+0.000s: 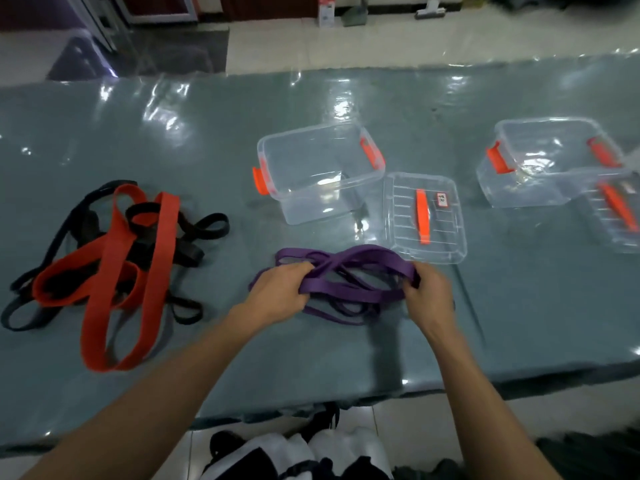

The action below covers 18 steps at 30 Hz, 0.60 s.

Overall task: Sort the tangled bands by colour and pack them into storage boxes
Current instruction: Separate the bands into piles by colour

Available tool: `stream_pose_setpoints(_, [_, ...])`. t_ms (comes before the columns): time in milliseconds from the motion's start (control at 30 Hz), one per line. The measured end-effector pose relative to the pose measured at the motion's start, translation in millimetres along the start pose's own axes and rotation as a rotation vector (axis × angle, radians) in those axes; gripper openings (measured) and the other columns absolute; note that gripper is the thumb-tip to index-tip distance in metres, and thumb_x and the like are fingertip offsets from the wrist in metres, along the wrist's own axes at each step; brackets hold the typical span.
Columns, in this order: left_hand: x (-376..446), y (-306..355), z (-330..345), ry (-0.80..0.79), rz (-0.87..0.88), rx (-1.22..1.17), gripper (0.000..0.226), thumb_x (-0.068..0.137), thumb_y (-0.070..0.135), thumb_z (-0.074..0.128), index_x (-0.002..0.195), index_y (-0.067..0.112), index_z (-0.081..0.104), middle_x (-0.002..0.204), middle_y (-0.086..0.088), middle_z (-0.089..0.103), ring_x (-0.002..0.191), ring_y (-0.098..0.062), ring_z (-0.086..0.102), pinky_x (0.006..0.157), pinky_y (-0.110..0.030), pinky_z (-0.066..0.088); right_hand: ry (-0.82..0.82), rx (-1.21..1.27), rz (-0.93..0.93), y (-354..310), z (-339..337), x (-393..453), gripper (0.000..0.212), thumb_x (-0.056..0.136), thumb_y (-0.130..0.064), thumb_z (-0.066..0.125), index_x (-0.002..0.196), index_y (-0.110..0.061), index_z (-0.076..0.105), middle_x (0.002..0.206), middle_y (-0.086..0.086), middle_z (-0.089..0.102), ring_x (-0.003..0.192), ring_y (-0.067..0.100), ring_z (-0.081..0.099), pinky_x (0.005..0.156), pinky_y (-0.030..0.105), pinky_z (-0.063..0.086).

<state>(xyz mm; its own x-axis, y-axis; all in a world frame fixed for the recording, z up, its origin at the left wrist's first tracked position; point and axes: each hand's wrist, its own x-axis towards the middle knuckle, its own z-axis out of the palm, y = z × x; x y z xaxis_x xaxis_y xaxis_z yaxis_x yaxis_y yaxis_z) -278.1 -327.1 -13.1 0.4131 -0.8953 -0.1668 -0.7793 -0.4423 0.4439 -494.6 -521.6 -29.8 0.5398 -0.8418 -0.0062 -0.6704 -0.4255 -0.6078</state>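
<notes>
A bundle of purple bands [349, 282] lies on the table in front of me. My left hand [280, 292] grips its left end and my right hand [429, 292] grips its right end. To the left lies a tangle of wide red bands [121, 271] mixed with black bands [194, 233]. A clear storage box with orange latches [372, 168] stands open just beyond the purple bands, its lid [446, 216] flat beside it on the right. A second clear box [491, 178] stands at the right with its lid [620, 220] lying next to it.
The table [311, 362] has a shiny grey-green plastic cover; its near edge runs just below my forearms. Tiled floor and clutter lie beyond the far edge. Dark and white cloth shows below the near edge.
</notes>
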Motion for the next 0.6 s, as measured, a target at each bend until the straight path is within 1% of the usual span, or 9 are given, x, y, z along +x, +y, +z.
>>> stream_pose_setpoints(67, [4.7,9.4,19.3,-0.061,0.022,0.002,0.038,0.083,0.024,0.061,0.121,0.026,0.058,0.121,0.002,0.068,0.111,-0.028,0.064,0.086,-0.039,0.052,-0.005,-0.054,0.053,21.9,-1.2,-1.6,0.011,0.081,-0.002,0.061,0.085,-0.011,0.065,0.082,0.006,0.065,0.077,0.031,0.058,0.068,0.039,0.047])
stream_pose_setpoints(133, [10.4,14.7,37.6,-0.085,0.082,0.062,0.053,0.084,0.025,0.063,0.136,0.027,0.052,0.130,-0.001,0.065,0.119,-0.028,0.061,0.093,-0.041,0.050,-0.069,-0.125,0.114,38.7,-1.2,-3.4,0.019,0.079,-0.002,0.059,0.092,-0.012,0.068,0.087,0.009,0.067,0.083,0.035,0.062,0.071,0.040,0.048])
stream_pose_setpoints(200, [13.6,16.0,49.2,-0.124,0.088,0.175,0.071,0.086,0.027,0.064,0.152,0.023,0.038,0.143,-0.006,0.055,0.129,-0.030,0.052,0.104,-0.043,0.042,-0.179,-0.194,0.133,48.6,-0.5,-7.4,0.033,0.080,-0.005,0.059,0.109,-0.016,0.068,0.098,0.010,0.070,0.094,0.037,0.064,0.079,0.041,0.051])
stream_pose_setpoints(267, [15.4,12.4,59.5,-0.146,0.114,0.290,0.079,0.088,0.035,0.064,0.157,0.022,0.027,0.156,-0.003,0.039,0.138,-0.027,0.039,0.112,-0.043,0.032,-0.289,-0.262,0.106,55.9,1.1,-11.4,0.047,0.081,-0.009,0.062,0.127,-0.017,0.061,0.114,0.011,0.068,0.106,0.038,0.061,0.088,0.044,0.050])
stream_pose_setpoints(333, [11.8,5.8,69.5,-0.149,0.174,0.349,0.088,0.087,0.046,0.065,0.159,0.024,0.020,0.164,-0.003,0.025,0.147,-0.027,0.027,0.121,-0.045,0.024,-0.333,-0.300,0.035,59.6,5.2,-15.6,0.059,0.082,-0.019,0.066,0.139,-0.018,0.050,0.128,0.010,0.063,0.116,0.038,0.056,0.096,0.046,0.047])
stream_pose_setpoints(433, [-0.2,-3.7,85.5,-0.142,0.280,0.437,0.101,0.083,0.061,0.064,0.161,0.025,0.011,0.169,-0.005,0.012,0.154,-0.028,0.015,0.123,-0.052,0.018,-0.372,-0.407,-0.082,60.7,16.0,-24.9,0.080,0.084,-0.041,0.069,0.153,-0.022,0.034,0.151,0.006,0.044,0.135,0.033,0.043,0.111,0.048,0.034])
stream_pose_setpoints(533, [-12.5,-9.9,95.5,-0.141,0.317,0.478,0.102,0.085,0.069,0.056,0.162,0.023,0.007,0.170,-0.006,0.006,0.156,-0.027,0.007,0.123,-0.056,0.017,-0.405,-0.475,-0.151,59.4,30.4,-41.1,0.096,0.082,-0.061,0.065,0.158,-0.026,0.018,0.162,0.006,0.027,0.145,0.031,0.030,0.118,0.051,0.024])
stream_pose_setpoints(600, [-16.4,-11.4,96.6,-0.132,0.291,0.478,0.097,0.088,0.072,0.045,0.162,0.022,0.007,0.170,-0.005,0.004,0.156,-0.027,0.002,0.123,-0.056,0.016,-0.400,-0.473,-0.162,58.2,36.7,-51.0,0.101,0.080,-0.070,0.062,0.158,-0.027,0.015,0.164,0.007,0.022,0.146,0.033,0.027,0.119,0.054,0.021])
